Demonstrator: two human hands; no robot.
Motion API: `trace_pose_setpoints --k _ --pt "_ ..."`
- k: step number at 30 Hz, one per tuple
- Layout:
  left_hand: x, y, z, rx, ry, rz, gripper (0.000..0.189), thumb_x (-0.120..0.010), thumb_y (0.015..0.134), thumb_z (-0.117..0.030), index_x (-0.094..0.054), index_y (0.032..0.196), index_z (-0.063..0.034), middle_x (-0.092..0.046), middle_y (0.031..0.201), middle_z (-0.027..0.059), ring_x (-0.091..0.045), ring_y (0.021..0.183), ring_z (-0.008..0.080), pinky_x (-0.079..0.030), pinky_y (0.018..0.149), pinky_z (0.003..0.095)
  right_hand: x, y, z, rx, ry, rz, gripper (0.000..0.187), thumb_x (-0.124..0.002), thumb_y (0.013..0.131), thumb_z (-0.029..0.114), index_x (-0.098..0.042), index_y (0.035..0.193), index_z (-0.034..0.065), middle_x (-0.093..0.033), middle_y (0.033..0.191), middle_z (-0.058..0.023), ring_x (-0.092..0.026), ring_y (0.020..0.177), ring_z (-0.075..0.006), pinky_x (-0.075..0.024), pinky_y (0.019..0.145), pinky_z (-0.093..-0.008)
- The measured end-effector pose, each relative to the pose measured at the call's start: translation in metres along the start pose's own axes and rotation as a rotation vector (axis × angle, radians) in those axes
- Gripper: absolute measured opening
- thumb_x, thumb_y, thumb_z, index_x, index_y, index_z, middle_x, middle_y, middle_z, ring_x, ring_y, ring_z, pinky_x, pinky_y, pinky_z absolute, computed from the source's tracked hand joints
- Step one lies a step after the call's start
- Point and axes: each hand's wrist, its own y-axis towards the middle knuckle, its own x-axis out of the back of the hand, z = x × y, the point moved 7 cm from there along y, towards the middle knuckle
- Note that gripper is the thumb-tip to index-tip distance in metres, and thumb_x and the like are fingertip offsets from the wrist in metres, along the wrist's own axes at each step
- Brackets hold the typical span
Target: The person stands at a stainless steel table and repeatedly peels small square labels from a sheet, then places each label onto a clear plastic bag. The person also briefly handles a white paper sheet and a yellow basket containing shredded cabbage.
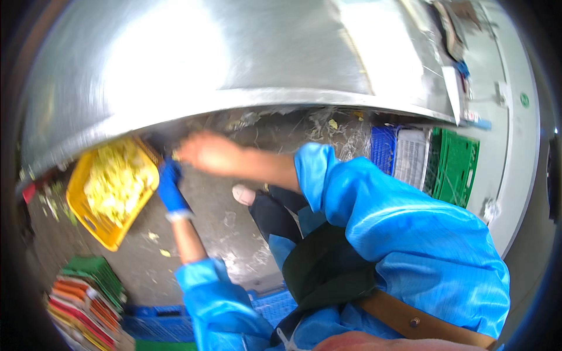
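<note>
A yellow plastic crate (112, 237) full of chopped pale-green leafy vegetable (118, 182) is at the left, below the edge of the metal table (281, 94). My left hand (169, 180), in a blue glove, is at the crate's right side; its fingers are partly hidden, so its grip is unclear. Bare and blurred by motion, my right hand (206, 151) is just right of the gloved hand, near the table's edge. Whether it holds anything cannot be made out.
Blue (383, 149), white (410, 153) and green (454, 166) crates stand at the right, by a pale wall. Several stacked crates (88, 302) are at the lower left, with a blue crate (158, 327) beside them. Leaf scraps (165, 253) lie on the wet floor (210, 228).
</note>
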Motion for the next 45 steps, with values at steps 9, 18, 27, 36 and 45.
trace_pose_setpoints --k 9,18,27,36,45 --pt "-0.096 -0.293 0.051 0.733 0.108 0.294 0.034 -0.059 0.095 -0.029 -0.066 0.119 -0.0050 -0.071 0.100 0.0098 -0.067 0.084 0.0189 -0.053 0.073 0.0294 0.202 -0.276 0.062 -0.095 0.201 -0.012 0.020 -0.062 0.087 0.031 -0.062 0.094 0.0115 -0.062 0.098 -0.0079 -0.059 0.103 -0.0267 -0.0475 0.088 -0.0394" --pt "-0.191 -0.275 -0.139 0.299 0.257 0.186 0.035 -0.055 0.097 -0.026 -0.064 0.123 -0.0043 -0.070 0.108 0.0124 -0.067 0.088 0.0211 -0.051 0.078 0.0299 0.527 -0.618 -0.157 -1.165 -0.728 -0.651 0.046 -0.068 0.078 0.015 -0.057 0.121 0.0030 -0.060 0.121 -0.0181 -0.056 0.109 -0.0386 -0.0470 0.092 -0.0469" --pt "-0.362 -0.327 -0.173 0.409 0.302 0.143 0.037 -0.057 0.095 -0.023 -0.061 0.125 -0.0012 -0.068 0.112 0.0160 -0.066 0.094 0.0238 -0.051 0.080 0.0336 0.550 -0.794 -0.380 -1.516 -1.022 -0.154 0.030 -0.064 0.080 0.009 -0.063 0.110 0.0066 -0.065 0.109 -0.0143 -0.063 0.096 -0.0330 -0.0519 0.074 -0.0486" --pt "-0.765 -0.446 -0.392 -0.927 1.033 0.644 0.050 -0.074 0.082 -0.013 -0.060 0.129 -0.0085 -0.060 0.125 0.0181 -0.059 0.113 0.0337 -0.047 0.095 0.0377 0.668 -0.649 -0.177 -0.651 -0.690 -0.086 0.004 -0.060 0.076 0.012 -0.061 0.079 0.0088 -0.064 0.074 -0.0094 -0.065 0.073 -0.0280 -0.0503 0.065 -0.0433" --pt "-0.819 -0.460 -0.462 -0.678 0.727 0.897 0.024 -0.074 0.083 -0.011 -0.070 0.105 -0.0035 -0.072 0.092 0.0107 -0.068 0.083 0.0216 -0.051 0.077 0.0319 0.745 -0.560 -0.071 -0.368 0.236 -0.264 0.023 -0.071 0.083 0.019 -0.065 0.100 0.0061 -0.063 0.069 -0.0079 -0.065 0.068 -0.0240 -0.0511 0.063 -0.0353"
